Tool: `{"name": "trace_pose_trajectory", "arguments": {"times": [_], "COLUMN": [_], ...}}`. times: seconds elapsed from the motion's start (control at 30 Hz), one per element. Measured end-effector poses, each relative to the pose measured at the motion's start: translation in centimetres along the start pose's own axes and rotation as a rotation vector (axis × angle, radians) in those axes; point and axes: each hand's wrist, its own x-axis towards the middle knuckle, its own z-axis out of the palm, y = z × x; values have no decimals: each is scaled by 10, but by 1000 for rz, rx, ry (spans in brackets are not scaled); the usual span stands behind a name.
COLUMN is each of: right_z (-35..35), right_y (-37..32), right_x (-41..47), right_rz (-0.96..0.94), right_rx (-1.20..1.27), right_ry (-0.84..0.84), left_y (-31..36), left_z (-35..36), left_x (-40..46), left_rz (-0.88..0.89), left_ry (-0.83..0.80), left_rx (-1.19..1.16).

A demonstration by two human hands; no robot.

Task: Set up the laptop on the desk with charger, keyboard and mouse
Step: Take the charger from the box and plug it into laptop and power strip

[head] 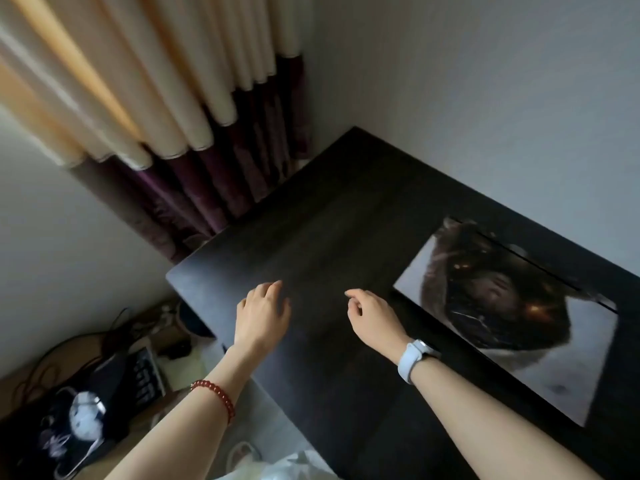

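Observation:
A dark wooden desk (332, 216) fills the middle of the view. On its right part lies a closed laptop (512, 320), its lid covered by a picture of a dark furry face. My left hand (263, 311), with a red bead bracelet on the wrist, hovers over the desk's left edge, fingers loosely curled and holding nothing. My right hand (372, 315), with a white wristband, hovers over the bare desk just left of the laptop, fingers relaxed and empty. A keyboard (147, 375) lies on the floor at the lower left. No mouse or charger can be made out.
A dark bag with a white print (79, 424) and black cables (52, 358) lie on the floor at the lower left. Cream and purple curtains (180, 133) hang behind the desk's left end. A white wall runs along the desk's far side. White plastic (291, 465) shows at the bottom.

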Motion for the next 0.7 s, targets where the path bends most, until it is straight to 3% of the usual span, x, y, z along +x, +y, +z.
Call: {"name": "trace_pose_trajectory", "arguments": {"times": [0.4,0.53,0.7], "right_z": [234,296,368], "right_y": [-209,-266,-312], "right_x": [-10,-13,6], "right_rz": [-132,-191,-296], "right_rx": [-145,-203,-300], "right_ry": [-549,-695,-753], "left_y": [-317,-382,-438], "left_z": [-68,-82,-62], "left_x": [-163,-215,-246], "left_rz": [-586,-782,-990], "left_ry": [86,133,88], "left_rx": [-182,-256,-361]}}
